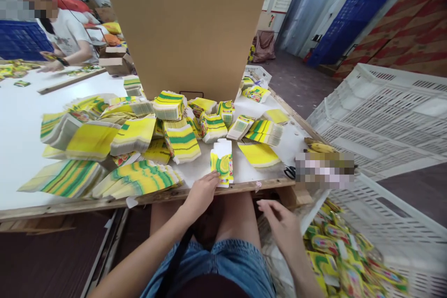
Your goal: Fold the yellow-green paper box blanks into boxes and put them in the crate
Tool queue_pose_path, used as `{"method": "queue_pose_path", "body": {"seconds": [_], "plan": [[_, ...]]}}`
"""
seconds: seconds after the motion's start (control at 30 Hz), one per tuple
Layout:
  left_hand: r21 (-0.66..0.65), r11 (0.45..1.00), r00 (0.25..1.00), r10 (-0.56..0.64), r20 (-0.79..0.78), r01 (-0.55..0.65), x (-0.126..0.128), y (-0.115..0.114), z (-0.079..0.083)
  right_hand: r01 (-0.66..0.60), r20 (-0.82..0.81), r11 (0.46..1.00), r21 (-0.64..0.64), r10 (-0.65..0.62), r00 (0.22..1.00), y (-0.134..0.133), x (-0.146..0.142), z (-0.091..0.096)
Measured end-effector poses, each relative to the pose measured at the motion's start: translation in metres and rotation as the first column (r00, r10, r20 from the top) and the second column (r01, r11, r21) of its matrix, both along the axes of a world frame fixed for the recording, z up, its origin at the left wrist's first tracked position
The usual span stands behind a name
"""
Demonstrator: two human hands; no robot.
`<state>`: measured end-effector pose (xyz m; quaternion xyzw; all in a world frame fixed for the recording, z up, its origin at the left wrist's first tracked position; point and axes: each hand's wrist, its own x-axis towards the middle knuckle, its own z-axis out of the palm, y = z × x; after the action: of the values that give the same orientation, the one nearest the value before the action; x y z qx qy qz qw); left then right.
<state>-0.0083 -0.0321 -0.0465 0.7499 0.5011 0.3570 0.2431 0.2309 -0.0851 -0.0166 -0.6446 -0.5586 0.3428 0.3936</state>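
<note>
i wear blue jean shorts (239,263) with fuzzy leg edges. my top (209,287) is very dark. a black strap (176,260) runs over my shorts. my left hand (201,193) and right hand (282,221) are bare.

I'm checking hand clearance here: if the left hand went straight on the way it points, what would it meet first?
The single carton on the table. The fingers of the left hand already seem to touch its near left side, though depth is hard to judge.

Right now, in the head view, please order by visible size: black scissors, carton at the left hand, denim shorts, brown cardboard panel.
1. Brown cardboard panel
2. Denim shorts
3. Carton
4. Black scissors
</note>
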Motion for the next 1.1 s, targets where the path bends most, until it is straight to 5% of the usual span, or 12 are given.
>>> {"method": "queue_pose_path", "body": {"seconds": [0.2, 0.4, 0.5, 0.6, 0.73, 0.97, 1.1], "plan": [[0.017, 0.998, 0.994, -0.066, 0.091, 0.065, 0.007, -0.016, 0.004, 0.074, -0.019, 0.985, 0.153, -0.072, 0.997, 0.049, -0.063, -0.024], [-0.007, 1.0, 0.968, 0.006, 0.25, -0.005, 0.006, -0.027, 0.008, 0.09, -0.217, 0.988, 0.122, -0.062, 0.974, 0.056, -0.069, -0.024], [-0.181, 0.982, 0.792, 0.15, 0.591, -0.051, 0.009, -0.029, 0.015, 0.024, -0.38, 0.997, 0.068, 0.004, 0.925, 0.04, -0.063, -0.02], [-0.344, 0.905, 0.522, 0.175, 0.835, 0.248, 0.015, -0.031, 0.024, -0.059, -0.511, 0.998, 0.02, 0.061, 0.858, 0.026, -0.061, -0.015], [-0.334, 0.782, 0.389, 0.128, 0.912, 0.526, 0.018, -0.036, 0.032, -0.122, -0.618, 0.992, -0.01, 0.09, 0.781, 0.015, -0.067, -0.011], [-0.361, 0.816, 0.438, 0.151, 0.886, 0.451, 0.014, -0.046, 0.033, -0.192, -0.678, 0.981, -0.032, 0.12, 0.725, 0.01, -0.071, -0.008], [-0.406, 0.854, 0.469, 0.227, 0.853, 0.325, 0.017, -0.045, 0.032, -0.235, -0.616, 0.971, -0.041, 0.161, 0.771, 0.006, -0.07, -0.001]]}}
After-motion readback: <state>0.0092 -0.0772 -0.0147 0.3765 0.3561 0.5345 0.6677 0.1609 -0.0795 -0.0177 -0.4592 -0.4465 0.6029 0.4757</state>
